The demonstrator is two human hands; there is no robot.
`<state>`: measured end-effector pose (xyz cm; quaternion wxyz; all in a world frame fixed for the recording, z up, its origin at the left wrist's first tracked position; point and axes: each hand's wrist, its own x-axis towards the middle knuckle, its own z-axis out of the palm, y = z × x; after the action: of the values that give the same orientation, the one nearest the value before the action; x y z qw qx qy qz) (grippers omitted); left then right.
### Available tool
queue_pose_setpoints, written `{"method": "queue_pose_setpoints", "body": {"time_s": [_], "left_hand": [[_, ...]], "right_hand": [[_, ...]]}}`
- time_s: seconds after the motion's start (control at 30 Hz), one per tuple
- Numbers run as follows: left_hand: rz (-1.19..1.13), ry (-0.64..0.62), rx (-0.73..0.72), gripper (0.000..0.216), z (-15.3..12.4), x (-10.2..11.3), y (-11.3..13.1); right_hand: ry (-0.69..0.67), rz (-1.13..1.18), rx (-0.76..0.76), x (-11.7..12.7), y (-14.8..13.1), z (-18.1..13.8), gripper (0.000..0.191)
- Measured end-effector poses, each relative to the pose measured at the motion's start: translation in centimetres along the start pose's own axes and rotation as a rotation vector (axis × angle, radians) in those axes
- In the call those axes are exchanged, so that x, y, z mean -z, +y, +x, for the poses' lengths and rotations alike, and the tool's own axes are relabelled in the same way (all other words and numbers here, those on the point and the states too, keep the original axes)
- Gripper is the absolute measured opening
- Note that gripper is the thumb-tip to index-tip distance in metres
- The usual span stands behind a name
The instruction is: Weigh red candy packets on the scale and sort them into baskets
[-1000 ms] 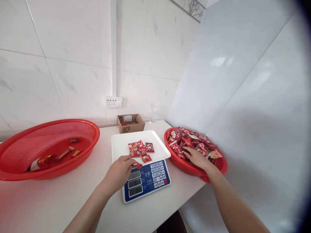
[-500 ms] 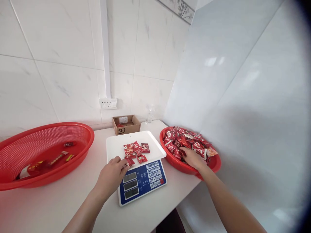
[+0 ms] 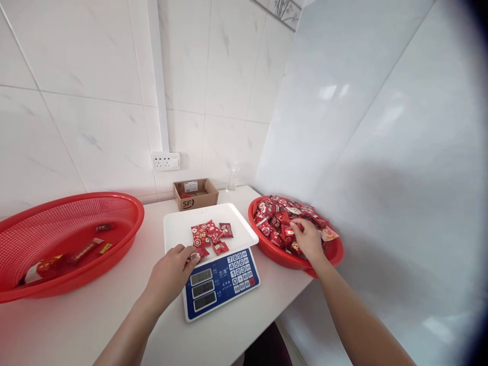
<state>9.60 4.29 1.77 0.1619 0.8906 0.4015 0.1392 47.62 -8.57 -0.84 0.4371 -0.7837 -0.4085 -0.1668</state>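
My left hand point(image 3: 171, 272) is at the near left edge of the scale's white pan point(image 3: 179, 229). Its fingers are closed on a red snack packet point(image 3: 198, 253). Several other red packets point(image 3: 208, 235) lie together on the pan, above the blue scale panel point(image 3: 224, 279) with its keys and displays. Over the heaped right basket point(image 3: 270, 251), my right hand point(image 3: 307, 238) pinches a small red snack packet point(image 3: 287, 231) between thumb and fingers. More red wrapped packets point(image 3: 272, 208) fill that basket around the hand.
To the left stands a large red mesh basket point(image 3: 129, 229) with a few packets at its bottom. Behind the scale are a small cardboard box point(image 3: 198, 199) and a clear plastic item point(image 3: 232, 180). Tiled walls close off the back and right of the white table point(image 3: 152, 330).
My right hand has lifted slightly out of the packets, and a red packet now shows at its fingertips. My left hand stays at the pan edge. The view has shifted a little.
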Motion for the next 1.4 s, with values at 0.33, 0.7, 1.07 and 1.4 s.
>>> {"method": "queue_pose_setpoints", "body": {"time_s": [0.33,0.7,1.07,1.4], "left_hand": [[-0.006,0.005,-0.02,0.029,-0.3,0.2,0.2],[0.09,0.089,0.02,0.025,0.1,-0.6,0.2],[-0.306,0.609,-0.1,0.018,-1.0,1.7,-0.5],[-0.188,0.594,-0.212,0.02,-0.6,1.7,-0.6]], "right_hand": [[-0.004,0.196,-0.005,-2.9,-6.0,-1.7,0.029],[-0.535,0.253,0.32,-9.7,-13.8,-4.2,0.034],[-0.246,0.097,0.271,-4.1,-11.3,-4.6,0.037],[-0.369,-0.426,-0.019,-1.2,-6.7,-5.1,0.039]]}}
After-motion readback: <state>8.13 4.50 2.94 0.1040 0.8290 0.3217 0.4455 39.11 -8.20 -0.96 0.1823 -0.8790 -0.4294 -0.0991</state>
